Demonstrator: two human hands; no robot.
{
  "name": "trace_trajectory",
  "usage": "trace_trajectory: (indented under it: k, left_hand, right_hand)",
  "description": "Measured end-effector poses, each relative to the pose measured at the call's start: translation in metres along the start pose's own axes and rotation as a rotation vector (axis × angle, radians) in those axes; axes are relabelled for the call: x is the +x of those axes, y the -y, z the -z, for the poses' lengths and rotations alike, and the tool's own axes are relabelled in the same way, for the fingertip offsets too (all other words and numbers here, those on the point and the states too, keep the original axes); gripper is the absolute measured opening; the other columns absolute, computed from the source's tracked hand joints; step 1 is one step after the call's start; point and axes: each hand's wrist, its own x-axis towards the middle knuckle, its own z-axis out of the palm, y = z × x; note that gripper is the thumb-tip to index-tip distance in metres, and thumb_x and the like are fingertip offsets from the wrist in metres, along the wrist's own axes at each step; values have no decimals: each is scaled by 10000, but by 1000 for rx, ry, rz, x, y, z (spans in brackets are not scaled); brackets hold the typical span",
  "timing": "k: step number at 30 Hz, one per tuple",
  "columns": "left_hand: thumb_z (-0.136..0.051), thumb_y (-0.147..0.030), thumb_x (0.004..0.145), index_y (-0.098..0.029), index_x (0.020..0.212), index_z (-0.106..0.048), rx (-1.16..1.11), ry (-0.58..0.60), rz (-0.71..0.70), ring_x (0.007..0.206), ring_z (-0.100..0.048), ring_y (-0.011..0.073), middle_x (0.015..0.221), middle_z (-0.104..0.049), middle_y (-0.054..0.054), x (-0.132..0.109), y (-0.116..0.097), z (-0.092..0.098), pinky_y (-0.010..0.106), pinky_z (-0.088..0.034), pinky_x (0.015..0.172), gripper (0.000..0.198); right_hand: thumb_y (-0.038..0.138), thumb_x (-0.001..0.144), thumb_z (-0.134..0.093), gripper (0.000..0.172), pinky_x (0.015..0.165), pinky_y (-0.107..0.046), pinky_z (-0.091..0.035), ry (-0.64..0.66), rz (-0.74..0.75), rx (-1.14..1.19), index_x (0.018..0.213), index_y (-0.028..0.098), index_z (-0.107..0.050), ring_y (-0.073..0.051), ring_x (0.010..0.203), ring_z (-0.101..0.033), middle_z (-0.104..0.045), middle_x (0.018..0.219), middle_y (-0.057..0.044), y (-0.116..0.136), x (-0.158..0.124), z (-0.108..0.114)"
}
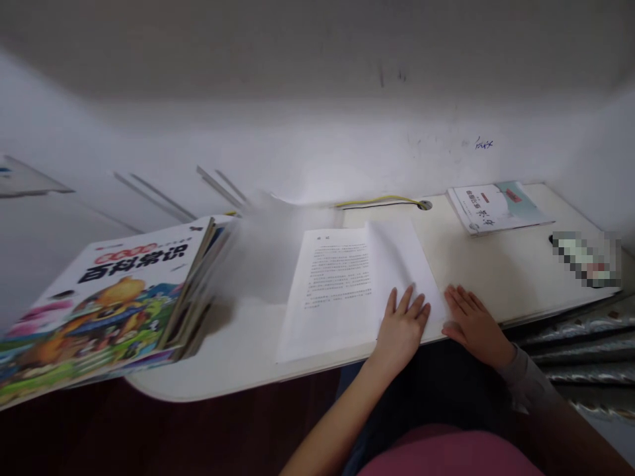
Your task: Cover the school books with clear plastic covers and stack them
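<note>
A: Where is the paper (337, 291), and how will it handle?

B: On the desk (496, 277). Light, soft (take it by the edge). Left hand (401, 327) lies open on it; right hand (473, 324) rests open just beside.

Your white desk (496, 277): mostly pale, colour off to the L.
Sheets (337, 284) white w/ black text. L of sheets: big book (114, 311), white cover, black title, orange/green/pink cartoon art. Past sheets: yellow cable (377, 201). R of sheets: white/teal booklet (499, 206), your grey sleeve (520, 377), silver-and-dark striped cloth (585, 350).
</note>
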Motion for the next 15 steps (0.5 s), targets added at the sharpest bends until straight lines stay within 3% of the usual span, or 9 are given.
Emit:
trace_trajectory:
  k: [4, 9, 15]
  left_hand:
    - [-494, -210, 879, -236, 1121, -637, -11, -12, 12, 1277, -422, 279, 1236, -608, 59, -2, 0, -3, 544, -292, 1067, 283]
    - [-492, -206, 879, -223, 1118, -635, -9, -4, -12, 1279, -419, 279, 1240, -605, 62, -3, -4, 0, 543, -285, 1072, 279]
    - [-460, -206, 891, -223, 1105, -638, -15, -15, -3, 1272, -430, 274, 1244, -604, 56, -2, -6, 7, 533, -303, 1063, 279]
  right_hand:
    - [516, 874, -461, 611, 1027, -496, -334, 5, 6, -1, 1393, 203, -378, -314, 1357, -258, -280, 1480, -181, 2, 0, 2]
    - [535, 897, -380, 702, 1040, -472, -335, -15, -35, 54, 1438, 106, -254, -288, 1355, -270, -339, 1438, -222, 2, 0, 1]
    - [535, 900, -365, 731, 1047, -478, -326, -37, -50, 76, 1455, 96, -180, -280, 1363, -253, -347, 1437, -215, 2, 0, -1]
